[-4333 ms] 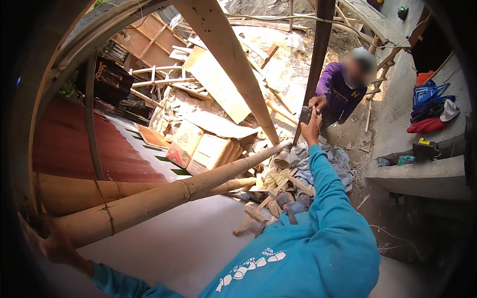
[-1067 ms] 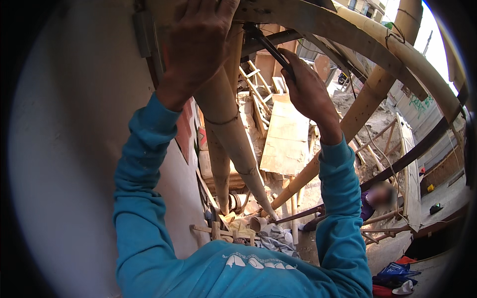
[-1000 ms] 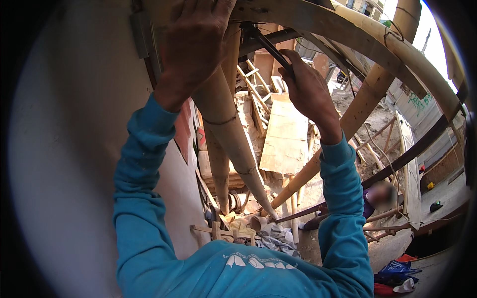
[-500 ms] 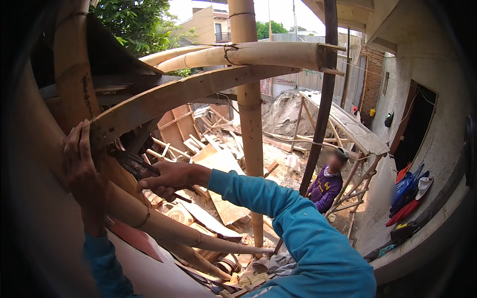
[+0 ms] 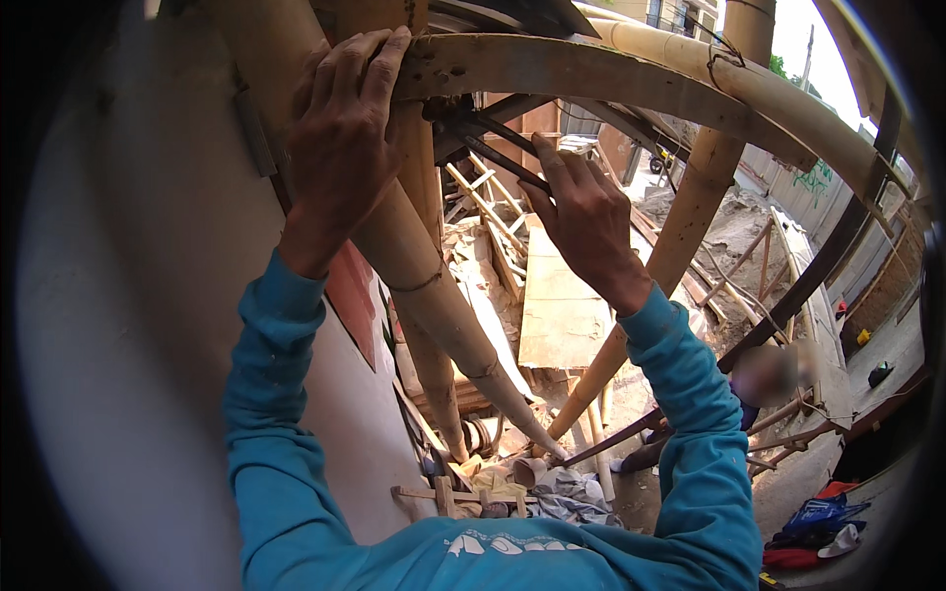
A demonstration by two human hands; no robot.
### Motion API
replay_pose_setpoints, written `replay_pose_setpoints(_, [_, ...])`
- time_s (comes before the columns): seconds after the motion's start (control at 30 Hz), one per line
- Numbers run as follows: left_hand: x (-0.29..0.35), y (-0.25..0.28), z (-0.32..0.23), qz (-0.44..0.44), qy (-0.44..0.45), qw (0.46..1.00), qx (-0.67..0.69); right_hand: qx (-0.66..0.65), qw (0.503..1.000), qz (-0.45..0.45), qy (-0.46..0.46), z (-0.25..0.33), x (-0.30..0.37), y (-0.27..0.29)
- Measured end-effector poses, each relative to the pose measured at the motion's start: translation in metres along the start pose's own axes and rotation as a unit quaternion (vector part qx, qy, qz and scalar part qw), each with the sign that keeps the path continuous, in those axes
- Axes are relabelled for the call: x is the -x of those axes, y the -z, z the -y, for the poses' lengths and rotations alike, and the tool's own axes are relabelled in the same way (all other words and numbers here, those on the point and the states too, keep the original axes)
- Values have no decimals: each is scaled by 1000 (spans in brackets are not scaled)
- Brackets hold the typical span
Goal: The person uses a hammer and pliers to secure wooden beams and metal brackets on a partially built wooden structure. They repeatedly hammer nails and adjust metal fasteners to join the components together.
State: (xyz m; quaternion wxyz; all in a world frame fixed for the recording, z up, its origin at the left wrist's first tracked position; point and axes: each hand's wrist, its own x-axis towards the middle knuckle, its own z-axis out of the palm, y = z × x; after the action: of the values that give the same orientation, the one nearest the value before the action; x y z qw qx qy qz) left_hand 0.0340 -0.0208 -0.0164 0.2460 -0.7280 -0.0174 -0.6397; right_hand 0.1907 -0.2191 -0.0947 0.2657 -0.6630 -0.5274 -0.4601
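My left hand (image 5: 345, 138) is closed over the left end of a curved wooden plank (image 5: 591, 74), where it meets a thick bamboo pole (image 5: 409, 246). Its fingertips lie on the plank's face; the thumb is hidden. Just below that joint, a pair of pincers (image 5: 503, 160) points in toward the bamboo, both dark handles spread apart. My right hand (image 5: 588, 227) grips the handle ends. The pincers' jaws sit in shadow under the plank, so I cannot tell what they bite on.
A wire-tied bamboo pole (image 5: 670, 47) runs behind the plank, crossing another bamboo post (image 5: 695, 202). A white wall (image 5: 148, 345) stands close on the left. Below lie scrap boards (image 5: 562, 305) and rubble. Lower right, a person (image 5: 764, 379) is beside a wooden frame.
My view has swung down and left, so the joint appears higher. My right hand still holds the pincers, now with the handles spread wider. My left hand remains at the plank's end.
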Motion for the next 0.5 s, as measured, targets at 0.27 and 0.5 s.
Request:
replay_pose_setpoints(0.27, [-4, 2, -6, 11, -4, 1000, -7, -836, 333, 293, -322, 18, 13, -31])
replay_pose_setpoints(0.5, [1, -4, 7, 5, -12, 1000, -8, -361, 842, 270, -298, 35, 1, 0])
